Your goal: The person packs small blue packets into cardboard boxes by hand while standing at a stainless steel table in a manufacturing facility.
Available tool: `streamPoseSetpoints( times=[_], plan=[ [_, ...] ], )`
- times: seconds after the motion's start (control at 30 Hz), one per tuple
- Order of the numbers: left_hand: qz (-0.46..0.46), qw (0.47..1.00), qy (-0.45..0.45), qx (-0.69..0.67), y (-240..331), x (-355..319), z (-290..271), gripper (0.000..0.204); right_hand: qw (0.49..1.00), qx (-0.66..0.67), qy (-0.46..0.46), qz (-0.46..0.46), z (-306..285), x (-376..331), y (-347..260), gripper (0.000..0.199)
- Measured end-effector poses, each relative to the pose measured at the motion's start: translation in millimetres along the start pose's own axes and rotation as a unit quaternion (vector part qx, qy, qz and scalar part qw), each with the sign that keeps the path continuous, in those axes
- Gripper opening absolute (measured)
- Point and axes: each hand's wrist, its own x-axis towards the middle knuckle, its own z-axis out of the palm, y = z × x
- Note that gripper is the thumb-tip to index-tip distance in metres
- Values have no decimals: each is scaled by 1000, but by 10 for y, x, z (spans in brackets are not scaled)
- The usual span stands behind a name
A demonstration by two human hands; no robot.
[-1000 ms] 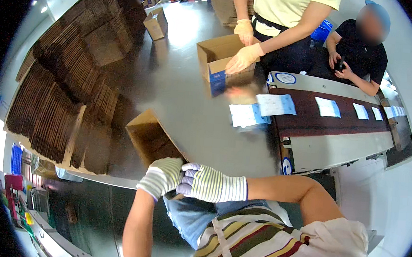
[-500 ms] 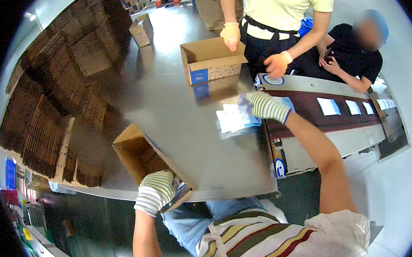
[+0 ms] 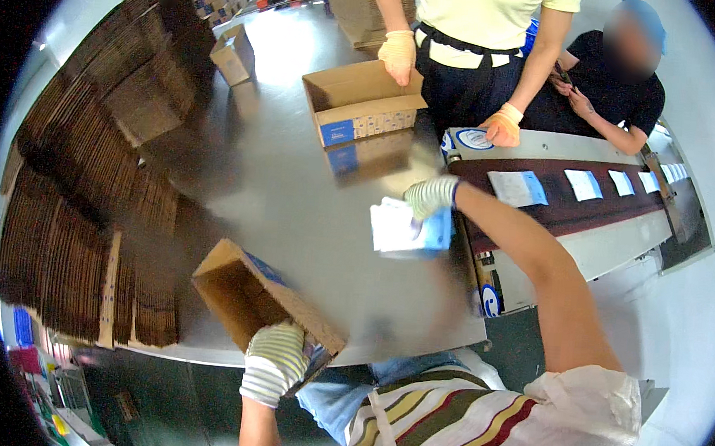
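The left hand (image 3: 275, 360), in a striped work glove, grips the near edge of an open cardboard box (image 3: 253, 298) that lies tipped on its side at the front edge of the steel table (image 3: 293, 194), its mouth facing up and to the left. The fingers are curled over the box's lower wall, so the hand is clearly grasping it.

The right hand (image 3: 431, 197), gloved the same way, reaches out across the table with the arm stretched long, and closes over a small stack of white and blue packets (image 3: 407, 228) lying flat on the steel, just beside the near end of the conveyor belt (image 3: 558, 200). The fingers bend down onto the top of the stack (the picture is blurred here, so whether the packets are lifted or only pressed cannot be told).

On the dark belt to the right lie 4 more packets (image 3: 516, 187), spaced in a row running off toward the rim.

Across the table stands a second open box (image 3: 361, 101) with blue and white labels along its side. A co-worker in a pale yellow top rests 1 gloved hand (image 3: 398, 50) on that box's rim and the other (image 3: 503, 125) on the conveyor's end. Another person in a dark top sits behind the belt.

Along the left of the table, flattened cartons (image 3: 86, 196) stand packed in long rows.
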Motion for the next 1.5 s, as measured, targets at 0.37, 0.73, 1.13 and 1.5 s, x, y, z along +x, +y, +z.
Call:
streamPoseSetpoints(
  times=[0.37,0.73,1.13,1.5],
  plan=[
    [17,1000,-15,15,-46,47,118,26,974,-140,166,-64,1251,-690,-1432,65],
    [-28,1000,1,-11,-75,-33,124,20,606,354,424,-572,63,-838,-2388,39],
    [3,993,102,-53,248,-271,-24,23,867,-56,418,-265,163,-326,-2754,58],
    [-142,978,153,21,-528,536,-498,25,845,-90,446,-281,50,-954,-2558,83]
  ],
)
